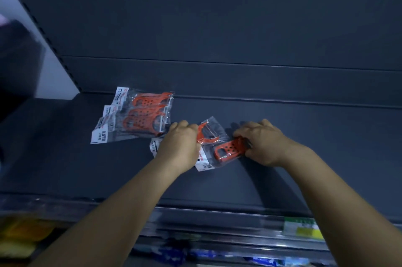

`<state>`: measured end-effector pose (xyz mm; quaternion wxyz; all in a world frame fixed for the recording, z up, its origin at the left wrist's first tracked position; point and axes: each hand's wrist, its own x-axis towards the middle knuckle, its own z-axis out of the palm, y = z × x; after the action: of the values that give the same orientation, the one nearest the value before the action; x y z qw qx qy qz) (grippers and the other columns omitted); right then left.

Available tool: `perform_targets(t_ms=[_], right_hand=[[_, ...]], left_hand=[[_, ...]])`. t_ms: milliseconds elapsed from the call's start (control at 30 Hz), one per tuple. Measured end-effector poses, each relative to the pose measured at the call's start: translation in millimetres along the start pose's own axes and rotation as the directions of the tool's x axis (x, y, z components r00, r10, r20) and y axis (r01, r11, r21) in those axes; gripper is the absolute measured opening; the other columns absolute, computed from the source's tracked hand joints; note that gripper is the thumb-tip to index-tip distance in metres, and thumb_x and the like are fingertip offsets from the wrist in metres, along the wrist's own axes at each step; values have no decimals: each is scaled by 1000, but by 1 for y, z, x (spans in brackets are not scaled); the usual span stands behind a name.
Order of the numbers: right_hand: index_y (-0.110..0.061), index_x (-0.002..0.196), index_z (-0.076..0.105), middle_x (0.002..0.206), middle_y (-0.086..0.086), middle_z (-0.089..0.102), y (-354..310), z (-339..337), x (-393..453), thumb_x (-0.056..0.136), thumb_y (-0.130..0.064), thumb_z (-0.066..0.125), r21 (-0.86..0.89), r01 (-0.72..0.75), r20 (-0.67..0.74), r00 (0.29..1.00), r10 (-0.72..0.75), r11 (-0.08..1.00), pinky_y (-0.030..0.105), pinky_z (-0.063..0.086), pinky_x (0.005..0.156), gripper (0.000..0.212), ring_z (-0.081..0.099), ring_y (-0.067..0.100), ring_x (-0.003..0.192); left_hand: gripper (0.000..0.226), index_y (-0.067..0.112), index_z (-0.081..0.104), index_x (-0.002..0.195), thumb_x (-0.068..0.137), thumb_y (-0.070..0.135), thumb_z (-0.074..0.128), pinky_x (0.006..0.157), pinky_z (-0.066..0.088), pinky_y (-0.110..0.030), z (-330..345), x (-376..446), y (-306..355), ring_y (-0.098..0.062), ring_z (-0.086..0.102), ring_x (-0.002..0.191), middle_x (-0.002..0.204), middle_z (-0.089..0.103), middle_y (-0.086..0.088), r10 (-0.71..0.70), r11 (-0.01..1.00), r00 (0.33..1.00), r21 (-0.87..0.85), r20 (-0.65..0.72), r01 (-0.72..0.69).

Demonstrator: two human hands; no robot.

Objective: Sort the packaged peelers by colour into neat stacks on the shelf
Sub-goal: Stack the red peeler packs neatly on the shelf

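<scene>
A fanned stack of orange packaged peelers [139, 114] lies on the dark shelf [304, 136], left of centre. Just to its right, my left hand [180, 142] grips one orange packaged peeler [206, 134], covering most of its bag. My right hand [263, 142] holds a second orange packaged peeler [226, 151] by its blade end, with the handle pointing left. Both held packs lie low on the shelf and overlap each other. No other colour of peeler is visible.
The shelf's back panel [217, 27] rises behind. A perforated upright [43, 34] runs along the left, with a dark blurred object [17, 66] beside it. A price rail with a green-yellow label [302, 227] lines the front edge; yellow and blue goods sit below.
</scene>
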<state>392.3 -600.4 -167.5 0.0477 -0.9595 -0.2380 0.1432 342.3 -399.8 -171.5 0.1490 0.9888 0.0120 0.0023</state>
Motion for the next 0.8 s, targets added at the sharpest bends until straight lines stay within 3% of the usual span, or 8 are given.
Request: perform_targets(t_ms=[100,233,500,800], right_hand=[[-34,116,54,115,-7,52,-12,-2,-8,75,-35,62,18,-7,-35,999,8,1000,36,38,100,41,45,24,109],[-30,121,51,116,-4,51,-42,-3,-11,75,-34,67,141,-20,-93,995,34,990,29,42,95,49,50,21,110],[-30,121,50,116,-4,48,-127,8,5,78,-32,65,144,67,-126,991,-49,987,27,43,93,46,46,18,111],[-30,123,48,122,-4,45,-178,12,12,79,-32,64,142,71,-136,989,-52,987,29,41,99,47,43,18,115]], left_hand=[[36,15,51,126,90,10,54,93,40,-31,-10,-4,-14,-20,39,117,119,49,0,37,999,995,-28,-92,-40],[46,17,49,132,88,5,55,98,34,-28,-32,-9,-51,-19,39,119,125,50,2,70,997,985,-24,-160,-75],[48,20,47,136,90,9,57,101,31,-27,-48,-15,-135,-16,36,122,131,48,4,43,999,997,-25,-70,-45],[51,27,49,134,87,18,65,104,29,-26,-49,3,-154,-13,36,123,129,48,9,244,966,970,-86,-7,-244]])
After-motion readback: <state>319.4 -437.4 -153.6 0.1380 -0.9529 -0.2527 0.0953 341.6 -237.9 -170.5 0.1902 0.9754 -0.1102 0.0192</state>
